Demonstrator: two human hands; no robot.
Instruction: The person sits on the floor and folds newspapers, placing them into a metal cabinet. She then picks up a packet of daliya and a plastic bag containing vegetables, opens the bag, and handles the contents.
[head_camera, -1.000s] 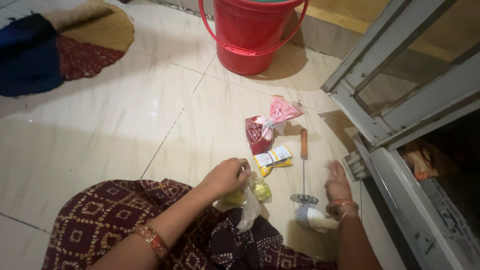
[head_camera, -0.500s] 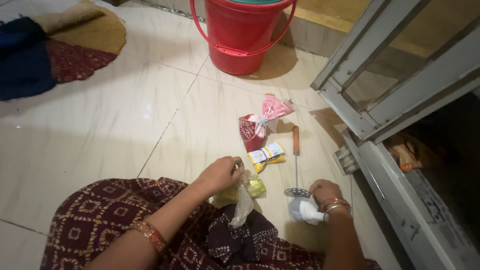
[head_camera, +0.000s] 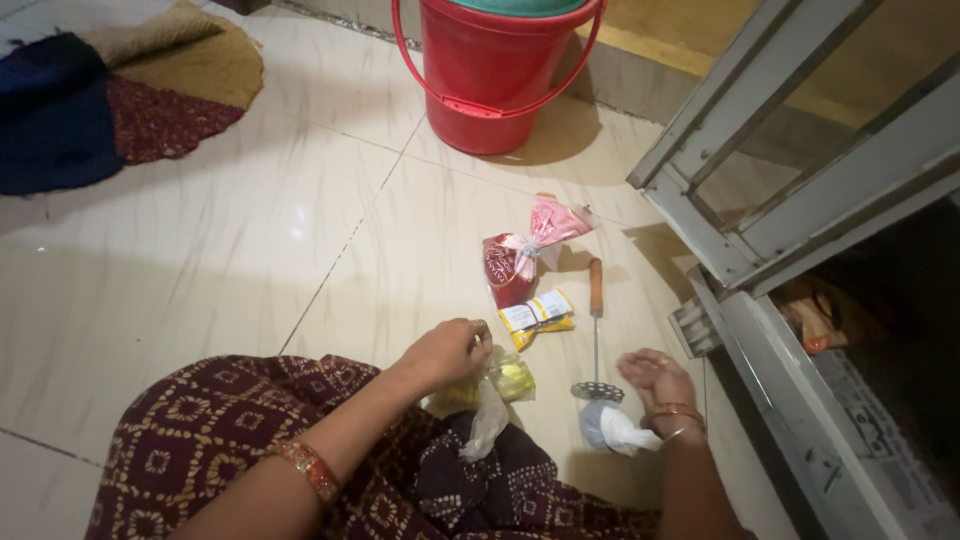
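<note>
The left hand pinches the clear bag of yellow-green bits on the floor by the knee, seemingly mid-opening, while the right hand hovers spread, palm up, beside the masher, so next needs both hands on the bag's neck.

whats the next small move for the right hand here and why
Probably close the right hand on the white-tied pouch just below it: that hand is open and empty, while the left hand already pinches the clear bag of yellow-green contents.

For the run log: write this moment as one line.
left hand: grips clear bag of yellow-green contents | right hand: open, palm up, beside white tied bag | masher: lying on floor
</note>
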